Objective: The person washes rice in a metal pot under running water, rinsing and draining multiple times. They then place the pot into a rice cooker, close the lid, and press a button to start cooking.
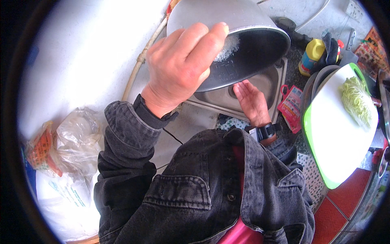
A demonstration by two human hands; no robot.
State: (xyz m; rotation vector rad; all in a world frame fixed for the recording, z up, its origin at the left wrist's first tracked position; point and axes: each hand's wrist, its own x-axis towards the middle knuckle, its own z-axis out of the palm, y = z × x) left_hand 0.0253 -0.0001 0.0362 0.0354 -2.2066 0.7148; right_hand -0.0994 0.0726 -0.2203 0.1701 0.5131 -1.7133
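Observation:
A rice cooker inner pot (259, 45), silver-grey outside and dark inside with level marks, is tilted on its side above the sink. My left hand (186, 58) grips its near rim, with the thumb hidden behind the fingers. Wet-looking white rice grains (228, 48) lie against the inner wall, partly covered by that hand. Under the lower rim, my right hand (253, 102) is held palm up with its fingers extended; whether the fingertips touch the pot cannot be made out. Below them is the stainless steel sink (210, 99) with its drain.
To the right, a white cutting board (332, 134) with green edges carries a piece of leafy cabbage (355, 100). A yellow bottle (313, 50) and a pink packet (291, 105) are beside the sink. Plastic bags (79, 134) sit at left near a pipe (134, 76).

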